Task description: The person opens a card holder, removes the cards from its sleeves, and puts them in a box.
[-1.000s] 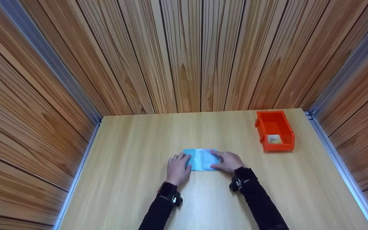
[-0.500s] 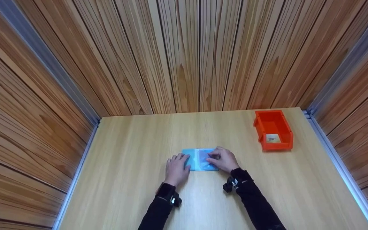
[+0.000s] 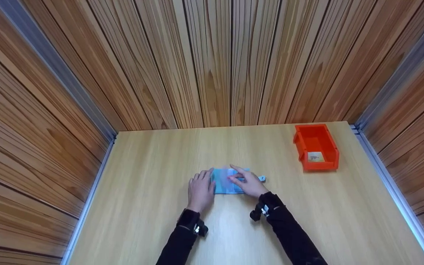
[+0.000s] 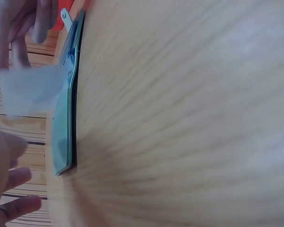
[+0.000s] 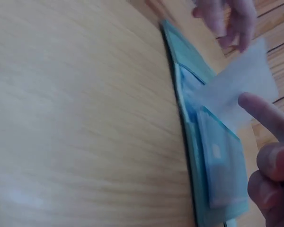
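Observation:
A blue-green card wallet (image 3: 218,187) lies opened flat on the table, its snap strap (image 3: 262,178) sticking out to the right. Clear card sleeves sit inside it. One translucent sleeve (image 5: 251,75) stands raised from the middle. My right hand (image 3: 247,183) is over the wallet's right half, one outstretched finger (image 5: 262,111) touching the raised sleeve, thumb and forefinger spread apart. At the wallet's left edge is my left hand (image 3: 200,189), fingers loosely extended; in the left wrist view those fingers (image 4: 19,177) stand beside the wallet's end.
An orange-red bin (image 3: 317,147) with a white label stands at the back right of the wooden table (image 3: 153,165). Wood-plank walls (image 3: 212,66) rise behind and at both sides, with metal rails along the side edges.
My right hand has moved left across the wallet, turning up a sleeve, and its pinch has opened into spread fingers. The strap has come into sight. The left hand has barely shifted.

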`<state>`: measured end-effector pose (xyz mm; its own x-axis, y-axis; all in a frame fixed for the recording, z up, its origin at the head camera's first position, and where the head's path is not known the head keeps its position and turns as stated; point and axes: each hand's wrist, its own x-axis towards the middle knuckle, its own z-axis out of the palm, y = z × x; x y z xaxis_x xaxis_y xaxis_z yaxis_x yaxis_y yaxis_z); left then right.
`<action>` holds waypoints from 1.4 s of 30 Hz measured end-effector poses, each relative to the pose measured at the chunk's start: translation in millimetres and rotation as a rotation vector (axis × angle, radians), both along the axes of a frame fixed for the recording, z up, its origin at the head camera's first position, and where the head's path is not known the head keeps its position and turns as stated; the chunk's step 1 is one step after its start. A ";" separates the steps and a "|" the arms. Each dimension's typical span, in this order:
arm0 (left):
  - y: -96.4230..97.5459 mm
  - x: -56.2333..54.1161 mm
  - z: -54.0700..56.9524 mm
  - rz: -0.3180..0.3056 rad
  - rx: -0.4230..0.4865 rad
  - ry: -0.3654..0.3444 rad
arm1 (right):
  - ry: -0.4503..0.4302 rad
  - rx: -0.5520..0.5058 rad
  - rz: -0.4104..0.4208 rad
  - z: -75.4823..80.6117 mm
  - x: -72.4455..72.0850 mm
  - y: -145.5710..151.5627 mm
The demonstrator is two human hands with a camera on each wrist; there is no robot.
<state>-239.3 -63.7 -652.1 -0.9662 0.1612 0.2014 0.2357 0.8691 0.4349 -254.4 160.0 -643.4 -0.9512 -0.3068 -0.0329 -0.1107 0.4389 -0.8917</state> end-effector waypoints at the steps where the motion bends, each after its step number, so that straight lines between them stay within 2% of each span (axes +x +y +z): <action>1: 0.2 -0.4 -0.3 0.005 -0.005 0.017 | -0.005 0.013 0.010 -1.1 0.6 -1.8; 5: 1.0 -0.4 -3.6 -0.008 -0.027 0.052 | -0.008 0.062 0.043 -3.8 3.5 -7.9; 11: 3.3 1.8 -8.2 -0.063 -0.119 -0.021 | 0.021 0.093 0.044 -3.4 4.8 -7.6; 16: 5.0 2.2 -9.5 -0.064 -0.155 -0.042 | 0.115 0.148 0.003 0.5 0.5 5.3; 21: 5.7 2.5 -10.5 -0.058 -0.157 -0.055 | 0.112 0.247 -0.035 5.7 -2.5 26.0; 26: 6.0 2.5 -11.7 -0.057 -0.162 -0.084 | 0.046 0.421 -0.055 6.4 -3.0 43.7; 33: 7.6 3.9 -11.6 -0.060 -0.163 -0.099 | 0.042 0.605 0.013 -0.7 -1.6 55.4; 39: 12.4 3.9 -8.3 -0.051 -0.137 -0.064 | 0.053 0.657 0.037 -2.3 -3.6 58.8; 42: 18.9 1.4 -4.8 -0.053 -0.079 -0.055 | 0.049 0.646 0.038 -1.9 -4.4 59.7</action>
<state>-237.9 -44.8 -656.8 -0.9651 0.2257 0.1324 0.2597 0.8882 0.3789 -258.8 219.7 -645.3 -0.9452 -0.2731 -0.1788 -0.1704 0.8801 -0.4432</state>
